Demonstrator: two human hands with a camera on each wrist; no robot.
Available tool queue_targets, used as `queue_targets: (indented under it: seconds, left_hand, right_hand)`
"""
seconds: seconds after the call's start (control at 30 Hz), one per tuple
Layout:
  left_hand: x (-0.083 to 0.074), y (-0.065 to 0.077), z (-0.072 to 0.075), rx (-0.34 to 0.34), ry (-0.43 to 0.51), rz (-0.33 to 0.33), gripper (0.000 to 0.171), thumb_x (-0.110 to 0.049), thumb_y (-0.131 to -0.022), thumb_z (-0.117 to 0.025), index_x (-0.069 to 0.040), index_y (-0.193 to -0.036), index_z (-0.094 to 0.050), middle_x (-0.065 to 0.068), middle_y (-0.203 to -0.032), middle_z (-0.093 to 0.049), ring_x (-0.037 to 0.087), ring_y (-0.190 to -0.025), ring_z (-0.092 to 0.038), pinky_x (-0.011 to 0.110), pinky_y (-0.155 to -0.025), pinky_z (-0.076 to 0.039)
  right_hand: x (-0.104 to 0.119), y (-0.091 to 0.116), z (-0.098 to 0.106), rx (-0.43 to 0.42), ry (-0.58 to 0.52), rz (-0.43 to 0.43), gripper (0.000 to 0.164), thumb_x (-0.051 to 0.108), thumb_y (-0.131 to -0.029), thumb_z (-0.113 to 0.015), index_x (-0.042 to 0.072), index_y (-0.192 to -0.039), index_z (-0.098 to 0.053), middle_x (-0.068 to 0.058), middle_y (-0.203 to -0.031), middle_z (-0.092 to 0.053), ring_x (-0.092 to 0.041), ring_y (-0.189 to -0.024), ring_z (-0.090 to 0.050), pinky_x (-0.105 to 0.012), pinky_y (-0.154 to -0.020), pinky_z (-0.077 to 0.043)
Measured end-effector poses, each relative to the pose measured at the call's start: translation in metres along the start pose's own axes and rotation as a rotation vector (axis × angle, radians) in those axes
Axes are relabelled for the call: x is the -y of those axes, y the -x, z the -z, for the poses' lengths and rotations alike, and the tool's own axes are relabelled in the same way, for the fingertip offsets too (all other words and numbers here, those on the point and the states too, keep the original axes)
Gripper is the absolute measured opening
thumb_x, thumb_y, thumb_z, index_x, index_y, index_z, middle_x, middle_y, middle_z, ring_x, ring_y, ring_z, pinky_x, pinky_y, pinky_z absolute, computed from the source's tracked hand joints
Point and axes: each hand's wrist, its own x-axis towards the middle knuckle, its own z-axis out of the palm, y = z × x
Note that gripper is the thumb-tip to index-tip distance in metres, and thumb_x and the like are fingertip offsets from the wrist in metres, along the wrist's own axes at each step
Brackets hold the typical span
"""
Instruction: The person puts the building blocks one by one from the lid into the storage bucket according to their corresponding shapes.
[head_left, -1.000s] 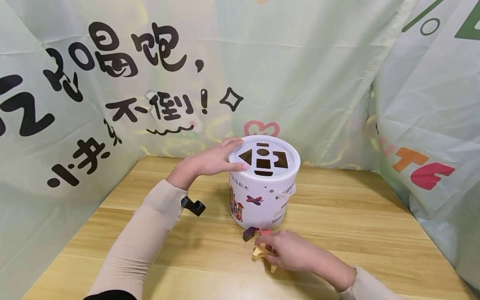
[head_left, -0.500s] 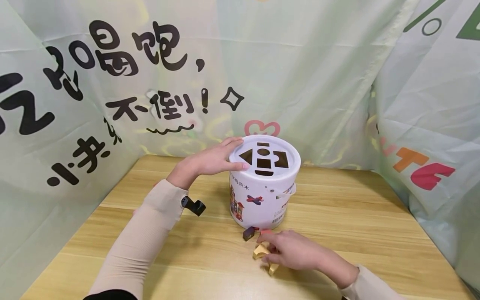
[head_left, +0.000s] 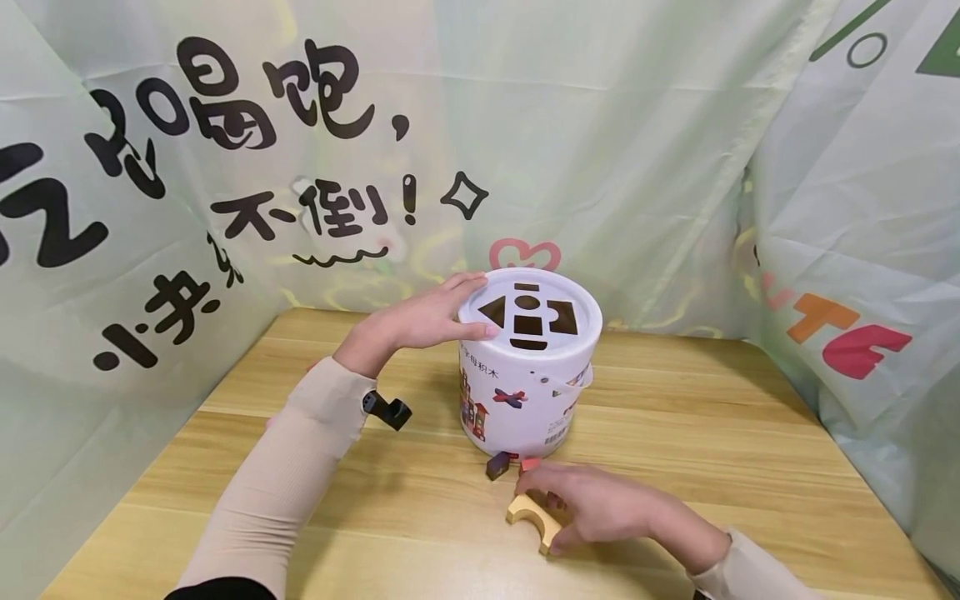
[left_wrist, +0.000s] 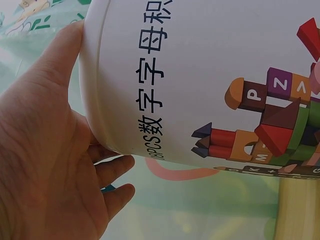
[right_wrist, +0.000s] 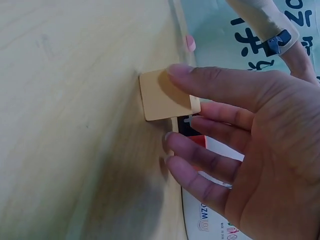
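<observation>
A white bucket (head_left: pixel 517 400) stands upright, its lid (head_left: pixel 551 337) cut with shaped holes. My left hand (head_left: pixel 420 321) holds its left rim, thumb on the lid edge; the left wrist view shows the same hand (left_wrist: pixel 55 130) against the rim, fingertips on the far side. In front of the bucket, my right hand (head_left: pixel 600 504) pinches a yellow arch block (head_left: pixel 534 518) between thumb and fingers, low over the tabletop. In the right wrist view the thumb of this hand (right_wrist: pixel 260 135) lies on a flat face of the arch block (right_wrist: pixel 160 97).
A dark purple block (head_left: pixel 497 466) and a red block (head_left: pixel 529 465) lie at the bucket's foot. Another dark red piece (head_left: pixel 555 500) shows partly under my right hand. A pink piece (right_wrist: pixel 190 43) sits by the table edge. Printed cloth (head_left: pixel 637 167) encloses the wooden table (head_left: pixel 420 517).
My right hand has shifted slightly right and its thumb has moved to the arch block's near end. The arch has turned slightly and shows more fully. The left hand and bucket stay put.
</observation>
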Motion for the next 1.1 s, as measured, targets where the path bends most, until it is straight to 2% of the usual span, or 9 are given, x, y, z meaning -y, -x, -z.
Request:
queue_targets:
  seconds: [0.3,0.5,0.6,0.8,1.0,1.1]
  left_hand:
    - [0.0,0.0,-0.001,0.002,0.0,0.001,0.096,-0.068,-0.087,-0.055,-0.015,-0.158,-0.019,0.003,-0.163,-0.013,0.026,-0.145,-0.021,0.049,-0.113,-0.025]
    - [0.0,-0.001,-0.001,0.0,-0.001,0.007,0.096,-0.067,-0.087,-0.056,-0.015,-0.158,-0.018,0.004,-0.163,-0.013,0.026,-0.145,-0.021,0.05,-0.113,-0.026]
    - [0.0,-0.001,-0.001,0.0,0.001,0.007,0.096,-0.067,-0.087,-0.056,-0.015,-0.158,-0.018,0.004,-0.163,-0.013,0.027,-0.144,-0.022,0.051,-0.113,-0.026]
    - [0.0,-0.001,0.0,0.004,-0.002,0.009,0.096,-0.068,-0.087,-0.055,-0.016,-0.158,-0.017,0.003,-0.163,-0.012,0.027,-0.145,-0.022,0.05,-0.113,-0.026]
    - [0.0,-0.001,0.0,0.002,-0.001,0.011,0.096,-0.067,-0.087,-0.056,-0.016,-0.158,-0.017,0.002,-0.163,-0.012,0.027,-0.144,-0.022,0.05,-0.113,-0.026]
    - [0.001,-0.001,0.0,0.001,-0.004,0.008,0.096,-0.067,-0.087,-0.056,-0.016,-0.158,-0.018,0.003,-0.163,-0.012,0.027,-0.144,-0.022,0.05,-0.113,-0.026]
  right_hand:
    - [0.002,0.002,-0.004,0.023,-0.08,-0.039,0.061,0.018,-0.075,-0.084,0.026,-0.129,-0.056,0.018,-0.1,-0.055,0.001,-0.086,-0.055,-0.023,-0.077,-0.048]
    - [0.0,0.002,-0.005,0.04,-0.075,0.01,0.065,0.013,-0.077,-0.08,0.023,-0.136,-0.054,0.017,-0.107,-0.055,-0.001,-0.091,-0.054,-0.022,-0.078,-0.048]
    - [0.0,0.0,-0.005,0.037,-0.057,0.032,0.064,0.013,-0.077,-0.08,0.025,-0.134,-0.054,0.017,-0.107,-0.054,-0.002,-0.091,-0.053,-0.022,-0.079,-0.048]
    - [0.001,0.0,-0.005,0.045,-0.035,0.034,0.06,0.021,-0.075,-0.084,0.032,-0.127,-0.055,0.018,-0.1,-0.051,-0.001,-0.088,-0.052,-0.02,-0.076,-0.046]
    - [0.003,0.003,0.001,0.041,-0.019,0.003,0.06,0.028,-0.079,-0.08,0.026,-0.133,-0.054,0.014,-0.117,-0.053,-0.003,-0.096,-0.052,-0.025,-0.083,-0.048]
    - [0.006,0.005,0.007,0.018,0.013,-0.007,0.062,0.029,-0.081,-0.078,0.024,-0.136,-0.053,0.004,-0.134,-0.052,-0.011,-0.112,-0.053,-0.034,-0.095,-0.048]
